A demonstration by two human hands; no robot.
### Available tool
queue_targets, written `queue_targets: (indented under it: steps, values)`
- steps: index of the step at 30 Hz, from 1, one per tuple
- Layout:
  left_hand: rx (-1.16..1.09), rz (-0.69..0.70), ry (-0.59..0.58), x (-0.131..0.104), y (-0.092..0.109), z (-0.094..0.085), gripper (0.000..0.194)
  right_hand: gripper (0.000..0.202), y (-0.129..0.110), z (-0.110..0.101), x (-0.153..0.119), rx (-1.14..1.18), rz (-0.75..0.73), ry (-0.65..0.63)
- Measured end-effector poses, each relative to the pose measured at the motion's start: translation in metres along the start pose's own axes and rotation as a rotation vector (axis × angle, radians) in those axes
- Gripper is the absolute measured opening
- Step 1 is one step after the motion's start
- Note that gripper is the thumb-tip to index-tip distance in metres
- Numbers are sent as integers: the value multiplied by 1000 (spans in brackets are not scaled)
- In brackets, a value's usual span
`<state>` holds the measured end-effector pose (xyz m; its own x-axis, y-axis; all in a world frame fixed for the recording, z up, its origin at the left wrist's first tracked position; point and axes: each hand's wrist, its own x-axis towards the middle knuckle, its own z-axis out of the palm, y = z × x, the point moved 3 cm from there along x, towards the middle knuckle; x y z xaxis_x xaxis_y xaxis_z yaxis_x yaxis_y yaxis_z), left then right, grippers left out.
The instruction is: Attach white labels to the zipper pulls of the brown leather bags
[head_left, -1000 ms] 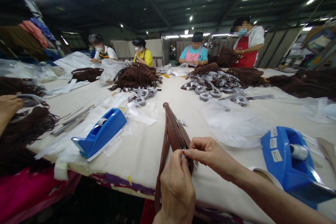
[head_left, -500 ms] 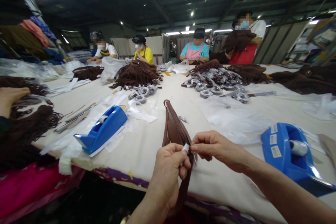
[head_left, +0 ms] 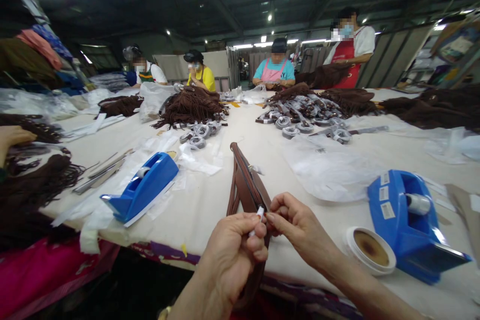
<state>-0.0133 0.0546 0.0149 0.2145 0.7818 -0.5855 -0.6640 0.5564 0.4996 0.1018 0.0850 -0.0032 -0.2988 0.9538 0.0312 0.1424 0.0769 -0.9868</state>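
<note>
Looking down through the head camera, I see my two bare hands: the left hand [head_left: 232, 250] and the right hand [head_left: 296, 225]. Neither wears a glove or ring. Both forearms are uncovered, with no sleeve reaching them. My fingernails are short and plain.

No text can be read anywhere. The right blue tape dispenser [head_left: 407, 227] carries small white stickers [head_left: 386, 202], but their print is too small to make out.

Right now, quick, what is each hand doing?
Left hand: closed, pinching a small white piece at the brown strap.
Right hand: closed, pinching the same spot.
</note>
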Motion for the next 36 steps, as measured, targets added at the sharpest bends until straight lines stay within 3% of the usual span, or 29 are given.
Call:
queue_targets:
  steps: [3,6,14,25,30,34,36]
  values:
    - [-12,-8,19,-3,-2,3,18,16,-1,8,-1,52,21,57]
    - [-15,67,14,-3,-3,4,19,17,-2,14,0,149,83,81]
    - [26,213,52,-7,-3,1,18,21,-3,22,3,297,195,26]
    - [129,306,64,-12,-2,-1,11,30,2,23,7,200,255,15]
    - [266,434,164,-13,-7,-6,12,30,9,26,11,94,209,63]
    - [385,566,241,-11,-13,-14,14,24,5,20,10,36,206,-102]
    - [458,621,286,-10,-17,-18,15,22,-5,9,10,-95,121,-119]
